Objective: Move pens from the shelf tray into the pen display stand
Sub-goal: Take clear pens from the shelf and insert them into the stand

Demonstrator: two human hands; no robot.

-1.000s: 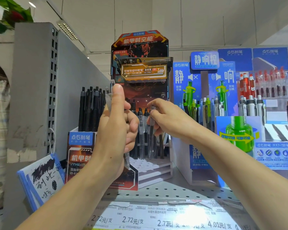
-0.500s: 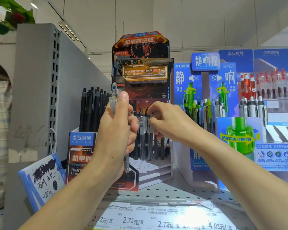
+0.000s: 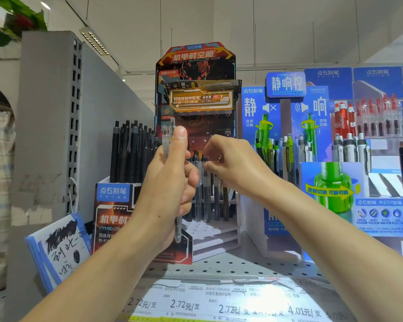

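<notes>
- The left hand (image 3: 170,182) grips a bundle of clear pens (image 3: 166,145) upright, thumb pressed along them.
- At its 3 o'clock, the right hand (image 3: 233,163) has curled fingertips at the tops of pens standing in the pen display stand (image 3: 215,238).
- Black pens (image 3: 130,154) stand at 9 o'clock.

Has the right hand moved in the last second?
Yes. The right hand has shifted slightly left toward the left hand, judged against the pen display stand.

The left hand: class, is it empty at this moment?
No: the left hand grips a bundle of clear pens upright, with the thumb pressed along their barrels and the tips poking out below the palm.
</notes>
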